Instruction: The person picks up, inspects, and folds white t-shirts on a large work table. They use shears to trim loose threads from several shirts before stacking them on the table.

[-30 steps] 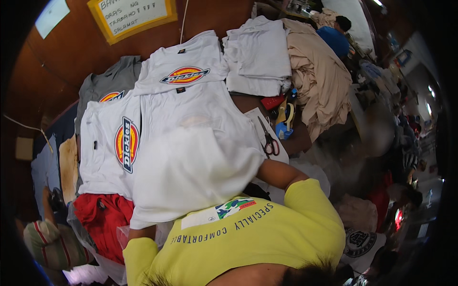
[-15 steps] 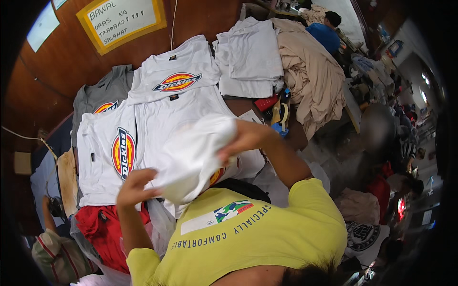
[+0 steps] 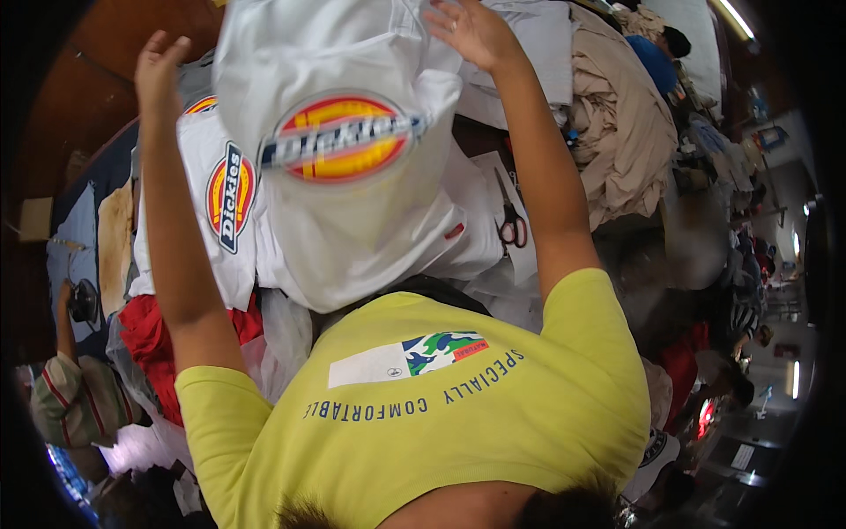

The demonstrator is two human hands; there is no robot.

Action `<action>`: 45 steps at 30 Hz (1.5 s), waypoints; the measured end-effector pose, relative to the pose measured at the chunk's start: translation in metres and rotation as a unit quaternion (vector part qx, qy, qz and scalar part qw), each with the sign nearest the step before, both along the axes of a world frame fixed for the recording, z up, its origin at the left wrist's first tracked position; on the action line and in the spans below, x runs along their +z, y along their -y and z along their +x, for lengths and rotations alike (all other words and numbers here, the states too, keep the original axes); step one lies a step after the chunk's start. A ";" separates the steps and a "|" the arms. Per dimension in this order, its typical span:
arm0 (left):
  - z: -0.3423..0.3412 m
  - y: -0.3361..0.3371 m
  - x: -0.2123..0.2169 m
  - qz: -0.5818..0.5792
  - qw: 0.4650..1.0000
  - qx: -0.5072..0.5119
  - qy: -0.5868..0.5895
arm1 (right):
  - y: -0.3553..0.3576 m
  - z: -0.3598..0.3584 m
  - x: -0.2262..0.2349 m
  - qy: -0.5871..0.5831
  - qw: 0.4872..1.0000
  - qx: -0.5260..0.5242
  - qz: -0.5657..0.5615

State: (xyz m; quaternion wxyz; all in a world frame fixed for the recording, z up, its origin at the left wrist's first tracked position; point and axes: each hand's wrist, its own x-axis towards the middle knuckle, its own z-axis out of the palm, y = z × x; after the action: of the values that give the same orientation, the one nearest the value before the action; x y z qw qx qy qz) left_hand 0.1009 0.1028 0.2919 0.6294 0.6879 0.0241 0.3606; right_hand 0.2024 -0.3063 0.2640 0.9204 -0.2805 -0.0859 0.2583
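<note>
A white shirt [image 3: 352, 225] with a large oval print fills the middle, billowed and blurred between the two forearms; its top runs out past the upper edge of the view and its lower hem hangs just before the wearer's yellow shirt [image 3: 458, 423]. The left grip [image 3: 160, 70] is raised with its fingers spread, holding nothing that shows, and a gap parts it from the billowed shirt. The right grip [image 3: 480, 37] has its fingers fanned out beside the cloth's upper right; I cannot tell whether the fingertips touch it. A dark patch of table [image 3: 480, 139] shows between the shirt and the right forearm, while the table's near edge is hidden. Just inside that forearm, scissors [image 3: 512, 231] lie on a white sheet [image 3: 527, 264], close to the cloth. Beyond the right forearm, a beige cloth heap [image 3: 617, 132] crowds that side, with a white stack [image 3: 542, 53] behind the wrist. Leftward, a flat white printed shirt [image 3: 198, 167] lies partly under the left forearm, red cloth [image 3: 145, 348] bunches near the elbow, and a co-worker in a striped top [image 3: 84, 401] stands farther out.
</note>
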 end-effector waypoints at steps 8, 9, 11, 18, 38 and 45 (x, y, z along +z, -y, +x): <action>-0.163 0.052 -0.233 0.473 0.852 -0.143 -0.174 | 0.064 -0.151 -0.168 0.288 0.769 0.172 -0.544; -0.184 0.048 -0.240 0.461 0.833 -0.186 -0.244 | 0.076 -0.169 -0.182 0.297 0.737 0.234 -0.560; -0.205 0.043 -0.241 0.448 0.840 -0.175 -0.251 | 0.088 -0.201 -0.202 0.488 0.647 0.159 -0.564; -0.186 0.046 -0.213 0.456 0.864 -0.144 -0.158 | 0.091 -0.190 -0.195 0.497 0.589 0.052 -0.635; -0.195 -0.010 0.124 0.510 0.834 0.209 0.005 | 0.120 -0.188 0.175 0.627 0.372 -0.465 -0.501; -0.204 0.010 0.117 0.533 0.814 -0.196 -0.122 | 0.153 -0.186 0.214 0.749 0.210 -0.334 -0.533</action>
State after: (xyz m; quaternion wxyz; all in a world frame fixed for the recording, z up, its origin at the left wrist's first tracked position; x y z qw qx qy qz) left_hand -0.1034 0.0925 0.4092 0.2129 0.9442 -0.2310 0.0994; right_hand 0.0163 -0.4590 0.4777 0.0659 -0.7715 -0.4757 -0.4173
